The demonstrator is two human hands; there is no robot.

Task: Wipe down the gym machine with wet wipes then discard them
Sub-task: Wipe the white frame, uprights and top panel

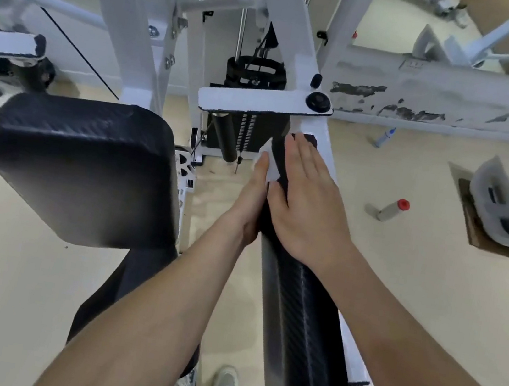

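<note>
Wet wipe (pixel 267 165) at the far end of the long pad (pixel 302 325), left edge
Left hand (pixel 251 202) thumbs it against the pad, fingers hidden, grip unclear; right hand (pixel 307 207) lies flat on top, holding nothing; pad runs back toward the person; likely stroke comes homeward.

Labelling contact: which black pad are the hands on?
The long narrow pad, right of the broad pad: left hand presses the wipe on it, right hand lies flat.

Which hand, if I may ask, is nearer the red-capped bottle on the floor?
Right. The right hand rests on the black pad, left of the bottle; the left hand is farther left.
</note>
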